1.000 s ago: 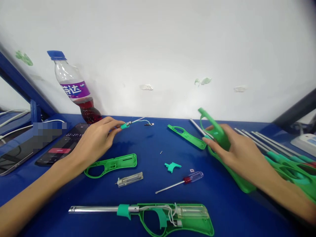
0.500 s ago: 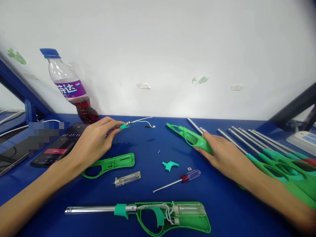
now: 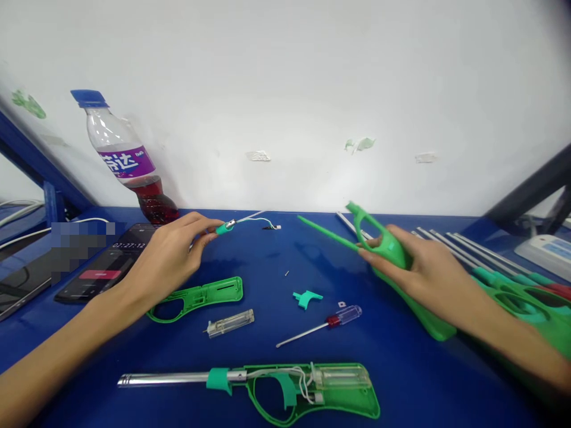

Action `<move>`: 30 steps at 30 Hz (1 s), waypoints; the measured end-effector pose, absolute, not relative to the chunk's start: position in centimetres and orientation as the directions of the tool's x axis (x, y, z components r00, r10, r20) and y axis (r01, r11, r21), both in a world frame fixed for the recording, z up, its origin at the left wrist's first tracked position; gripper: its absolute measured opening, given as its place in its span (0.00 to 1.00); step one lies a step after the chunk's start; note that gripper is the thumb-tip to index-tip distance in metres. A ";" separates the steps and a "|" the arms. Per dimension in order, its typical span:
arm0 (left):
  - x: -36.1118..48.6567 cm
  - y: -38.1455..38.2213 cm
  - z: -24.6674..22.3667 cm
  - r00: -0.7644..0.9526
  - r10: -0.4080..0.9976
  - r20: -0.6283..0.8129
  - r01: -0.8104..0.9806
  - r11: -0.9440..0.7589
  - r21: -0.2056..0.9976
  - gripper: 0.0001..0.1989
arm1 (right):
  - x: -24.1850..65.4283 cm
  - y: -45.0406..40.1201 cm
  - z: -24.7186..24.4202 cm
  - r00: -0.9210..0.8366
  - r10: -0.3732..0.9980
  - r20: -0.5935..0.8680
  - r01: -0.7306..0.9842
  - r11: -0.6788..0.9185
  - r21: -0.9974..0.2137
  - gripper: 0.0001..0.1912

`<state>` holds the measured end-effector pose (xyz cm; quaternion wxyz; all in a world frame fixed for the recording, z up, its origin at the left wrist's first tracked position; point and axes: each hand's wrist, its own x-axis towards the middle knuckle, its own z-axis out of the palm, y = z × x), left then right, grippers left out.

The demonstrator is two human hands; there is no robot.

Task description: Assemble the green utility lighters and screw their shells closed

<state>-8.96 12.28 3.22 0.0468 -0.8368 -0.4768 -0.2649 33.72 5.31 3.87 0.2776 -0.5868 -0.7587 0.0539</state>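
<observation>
My left hand (image 3: 181,252) pinches a small teal-and-metal nozzle piece (image 3: 225,226) trailing white wires, which end near a small dark-and-white part. My right hand (image 3: 414,267) is closed on a green lighter casing (image 3: 387,245), raised and tilted above the blue table. Between the hands lie a tiny screw (image 3: 286,273) and a teal trigger (image 3: 307,299). Nearer me are a clear fuel tank (image 3: 231,323), a green half shell (image 3: 214,293) and a screwdriver (image 3: 330,324). An opened lighter (image 3: 307,380) with its silver tube shows its wires and tank at the front.
Several green lighters (image 3: 530,306) with silver tubes lie at the right, by a white power strip (image 3: 551,249). A phone (image 3: 102,267) and a leaning soda bottle (image 3: 129,160) are at the left. A white wall (image 3: 289,89) stands behind the blue table (image 3: 178,345).
My right hand has shifted right and turned the green casing, raising its looped end. My left hand has stayed almost still, with the nozzle piece still pinched.
</observation>
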 end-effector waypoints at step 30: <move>-4.2 5.3 3.6 0.656 0.407 0.636 0.500 -0.865 0.039 0.16 | 29.7 0.6 4.1 -0.665 0.607 0.435 0.684 0.729 0.027 0.23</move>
